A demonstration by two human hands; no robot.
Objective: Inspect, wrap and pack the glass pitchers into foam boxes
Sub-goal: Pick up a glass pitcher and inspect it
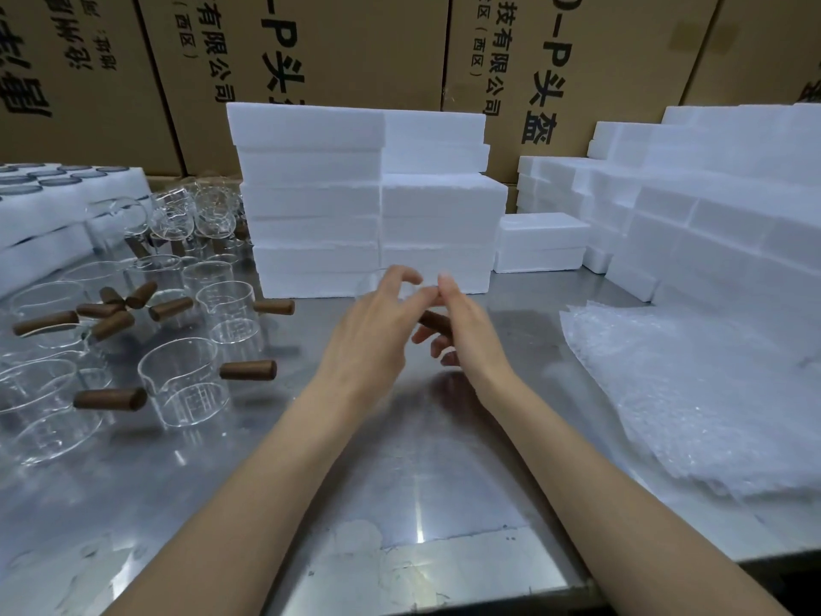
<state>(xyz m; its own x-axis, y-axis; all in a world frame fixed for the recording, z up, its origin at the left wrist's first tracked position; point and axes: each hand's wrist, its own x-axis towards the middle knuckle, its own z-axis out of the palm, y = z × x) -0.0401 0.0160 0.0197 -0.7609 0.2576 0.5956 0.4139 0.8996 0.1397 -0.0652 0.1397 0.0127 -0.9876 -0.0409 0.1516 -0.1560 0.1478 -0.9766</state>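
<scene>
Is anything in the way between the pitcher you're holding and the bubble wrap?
Nothing visible. The held pitcher is up between the left hand and right hand. Only bare metal table lies between it and the bubble wrap on the right.

shiny stainless-steel worktable [400, 491], scuffed near the front edge. far left: white foam trays [49, 206] with round dark-rimmed items set in them. left side: cluster of clear glass pitchers with brown wooden stick handles [186, 384], standing upright and close together, more stacked behind. back centre: two side-by-side stacks of white rectangular foam boxes [373, 202] sitting on the tabletop. just right of them a smaller single white foam box with lid [540, 244]. right back: stepped pile of white foam boxes [693, 206]. right front: flat pile of clear bubble-wrap sheets [693, 393] reaching the table's right edge.
</scene>
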